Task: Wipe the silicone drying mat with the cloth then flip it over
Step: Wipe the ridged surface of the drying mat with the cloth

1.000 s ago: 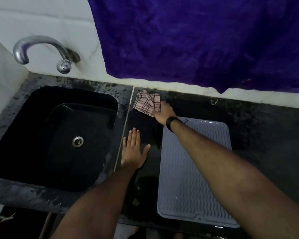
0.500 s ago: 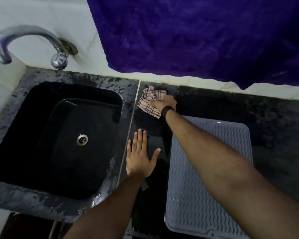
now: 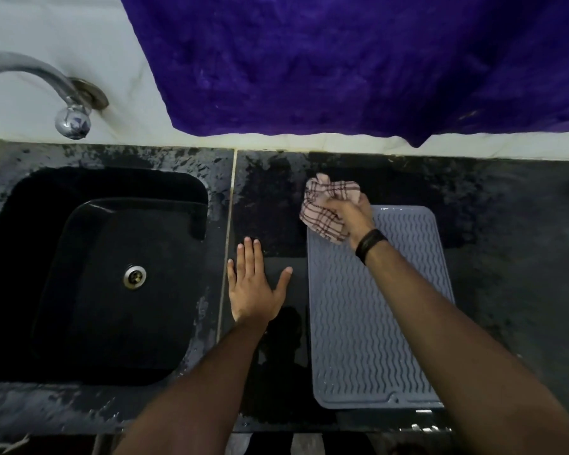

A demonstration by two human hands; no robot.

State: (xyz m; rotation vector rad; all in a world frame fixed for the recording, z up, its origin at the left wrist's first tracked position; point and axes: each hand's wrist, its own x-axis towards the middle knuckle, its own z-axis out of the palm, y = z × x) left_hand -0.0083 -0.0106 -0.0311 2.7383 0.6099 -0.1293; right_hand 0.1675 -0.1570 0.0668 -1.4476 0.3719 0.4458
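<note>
I see my right hand (image 3: 350, 215) clenched around the checked cloth (image 3: 324, 208) at the grey silicone mat's (image 3: 368, 323) far-left corner; my left hand (image 3: 255, 287) lies flat, fingers spread, on the black counter (image 3: 506, 290) beside it.

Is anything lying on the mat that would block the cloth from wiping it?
Nothing visible. The right hand holds the cloth over the mat at its far left corner; only the forearm crosses above it.
</note>
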